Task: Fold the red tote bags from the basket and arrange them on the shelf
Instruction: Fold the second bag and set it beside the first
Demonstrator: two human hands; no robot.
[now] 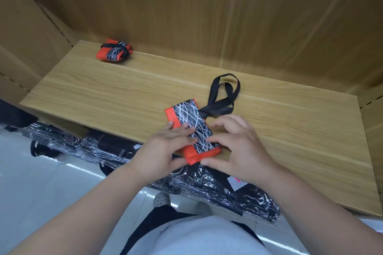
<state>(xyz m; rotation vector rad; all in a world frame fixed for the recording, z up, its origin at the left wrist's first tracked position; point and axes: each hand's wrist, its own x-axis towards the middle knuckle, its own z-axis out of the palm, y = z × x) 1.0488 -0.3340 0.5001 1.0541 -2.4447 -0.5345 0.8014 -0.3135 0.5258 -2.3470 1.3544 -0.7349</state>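
Bag (pixel 192 128) lies on the shelf (pixel 103 89) as a narrow folded strip, with its near red hem right at the front edge and the black handles (pixel 222 97) trailing loose toward the back. Left hand (pixel 163 149) grip is spread: fingers flat across the strip, pressing it down, thumb at the near hem. Right hand (pixel 242 151) has its fingers arched, tips on the strip's right edge and thumb against the hem; can't tell if that's a real pinch or just contact. My read is that the next fold goes from the near hem away from the body. Keep the left hand pinning the layers so they don't fan out, line up the long edges before creasing, then wrap the handles around like on the done bag (pixel 114 51). The hem at the lip is a slip risk, so nudge the strip inward first. There is bare board on both sides and behind, up to the back wall (pixel 207 16). Done bag sits far left at the back, well apart, and the bare board beside it looks like a slot for this one. Wrapped packs (pixel 217 188) lie on the floor under the front edge, so anything dropped lands there.
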